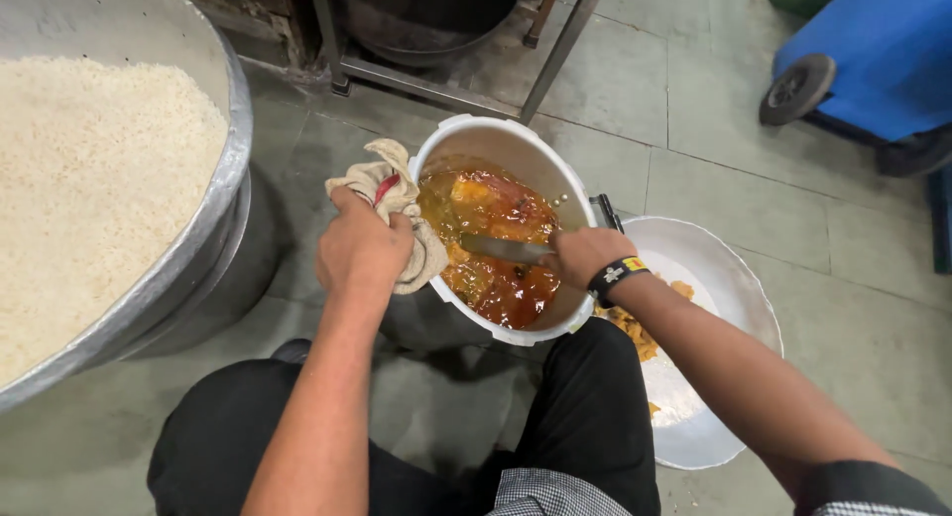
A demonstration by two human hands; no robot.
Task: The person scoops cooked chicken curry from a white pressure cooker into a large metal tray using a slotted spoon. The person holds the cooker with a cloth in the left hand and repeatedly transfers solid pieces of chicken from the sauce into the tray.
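Left hand [359, 246] has its grip clamped on a cloth [395, 194] pressed against the pot [516, 154] rim, the pot standing tilted on the floor. Right hand [585, 255] has its grip closed around a spoon [506, 248] whose blade lies in the orange curry [496, 278]. Just right of that grip lies a metal lid [714, 278]; well left stands a basin of rice [89, 189].

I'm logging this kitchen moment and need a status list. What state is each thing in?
Left hand: clamped over a cloth on the pot's rim.
Right hand: closed on a metal utensil.
Cloth: crumpled, draped over the rim.
Pot: tilted, holding orange-red curry.
Metal utensil: blade inside the pot, over the curry.
Lid: on the floor, food scraps on it.
Large vessel: full of white rice.
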